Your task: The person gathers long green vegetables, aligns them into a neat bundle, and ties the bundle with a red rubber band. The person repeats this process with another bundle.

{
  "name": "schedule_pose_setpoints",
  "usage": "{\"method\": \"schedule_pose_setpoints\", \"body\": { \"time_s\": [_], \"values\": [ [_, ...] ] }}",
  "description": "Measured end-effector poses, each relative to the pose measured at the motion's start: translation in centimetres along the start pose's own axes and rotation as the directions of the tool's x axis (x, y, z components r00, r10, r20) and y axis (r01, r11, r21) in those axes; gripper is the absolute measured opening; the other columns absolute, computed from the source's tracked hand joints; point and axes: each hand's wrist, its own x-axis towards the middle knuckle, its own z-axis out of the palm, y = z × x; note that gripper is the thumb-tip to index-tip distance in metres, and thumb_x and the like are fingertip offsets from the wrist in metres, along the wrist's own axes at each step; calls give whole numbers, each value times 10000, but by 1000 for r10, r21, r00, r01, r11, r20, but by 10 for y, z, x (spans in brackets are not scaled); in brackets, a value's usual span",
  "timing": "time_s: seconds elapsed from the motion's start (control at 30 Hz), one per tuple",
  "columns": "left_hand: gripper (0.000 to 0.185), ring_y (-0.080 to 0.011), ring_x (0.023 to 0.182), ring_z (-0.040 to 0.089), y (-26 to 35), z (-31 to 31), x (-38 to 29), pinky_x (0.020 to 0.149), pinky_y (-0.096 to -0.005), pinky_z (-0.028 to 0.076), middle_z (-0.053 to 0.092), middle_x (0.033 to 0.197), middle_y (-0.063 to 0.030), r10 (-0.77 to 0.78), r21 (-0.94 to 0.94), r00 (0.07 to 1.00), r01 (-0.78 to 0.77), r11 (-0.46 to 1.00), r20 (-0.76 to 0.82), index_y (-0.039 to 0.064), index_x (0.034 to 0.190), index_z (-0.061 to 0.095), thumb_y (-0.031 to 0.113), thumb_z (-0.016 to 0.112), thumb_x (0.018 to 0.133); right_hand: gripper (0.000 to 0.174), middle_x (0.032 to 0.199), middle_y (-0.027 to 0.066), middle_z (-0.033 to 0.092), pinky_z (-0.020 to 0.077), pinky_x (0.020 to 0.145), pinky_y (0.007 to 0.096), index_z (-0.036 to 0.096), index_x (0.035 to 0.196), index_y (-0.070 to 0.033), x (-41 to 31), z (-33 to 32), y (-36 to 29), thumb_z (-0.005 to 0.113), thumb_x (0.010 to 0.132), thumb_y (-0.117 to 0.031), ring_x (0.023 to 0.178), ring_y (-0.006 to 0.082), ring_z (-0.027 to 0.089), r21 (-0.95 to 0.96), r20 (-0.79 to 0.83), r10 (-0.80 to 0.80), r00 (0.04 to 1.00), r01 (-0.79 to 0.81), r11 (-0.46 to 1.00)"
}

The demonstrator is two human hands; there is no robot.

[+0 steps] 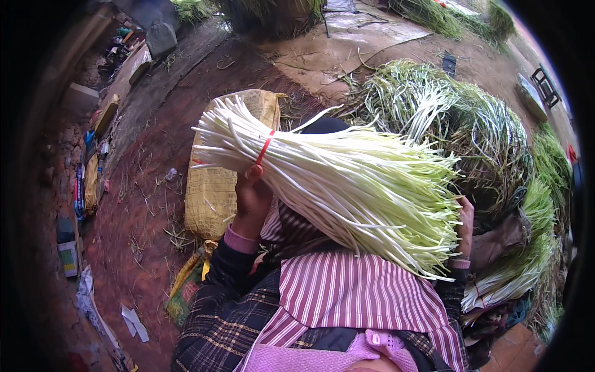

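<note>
A large bundle of long white stalks with pale yellow-green leafy tips [353, 176] lies crosswise before me, above my striped apron [353, 293]. Around it near the white end runs a red tie [265, 148]. My left hand [253, 193] grips the bundle from below at this tie, its thumb on the near side. At the leafy end, my right hand [465, 225] is against the tips; its fingers are largely hidden behind them, so its hold cannot be told. A yellow woven sack [211, 200] lies behind the white end, on the left.
A heap of loose green and white stalks [446, 107] lies beyond the bundle to the right. Another tied bundle [511, 269] is at my right side. Cut scraps litter the reddish ground [139, 223]. Boards and debris line the left edge, with a grey block [161, 39] at upper left.
</note>
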Motion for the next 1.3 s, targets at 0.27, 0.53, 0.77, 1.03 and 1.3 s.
{"method": "schedule_pose_setpoints", "body": {
  "time_s": [0.27,0.53,0.77,1.03,1.3],
  "values": [
    [966,-355,1465,369,26,66,-5,1222,-506,286,392,1568,-225,193,278,929,-285,917,317,35,1587,248,346,780,843,79,877,-20,656,433,602,199,684,1032,-24,-5,21,-211,664,967,-63,699,45,547,-140,-133,-393,910,375,916],
    [948,-373,1461,367,41,126,-23,1209,-524,309,350,1581,-250,140,302,890,-290,908,434,51,1607,186,363,721,890,203,857,1,635,475,581,232,669,959,-32,-41,174,-359,788,800,10,688,67,591,181,383,-796,469,807,562],
    [828,-340,1376,475,37,96,-25,1166,-496,392,466,1484,-200,180,125,794,-306,944,581,4,1551,287,77,616,795,206,804,28,596,468,549,259,663,927,-26,-51,214,-371,820,797,-55,645,108,583,136,295,-849,438,860,491],
    [840,-320,1332,526,40,99,-28,1142,-469,427,533,1421,-176,79,335,961,-169,927,266,-16,1511,360,36,625,716,177,783,46,591,491,545,298,636,883,-43,-46,226,-370,795,806,-57,618,161,606,68,285,-886,366,914,400],
    [805,-289,1290,553,39,82,-21,1111,-438,451,547,1400,-161,75,377,987,-124,918,141,-18,1477,404,-17,643,708,157,769,77,592,496,547,342,611,863,-41,-30,251,-366,756,805,-62,618,216,622,111,339,-852,400,882,458]
  ]
}}
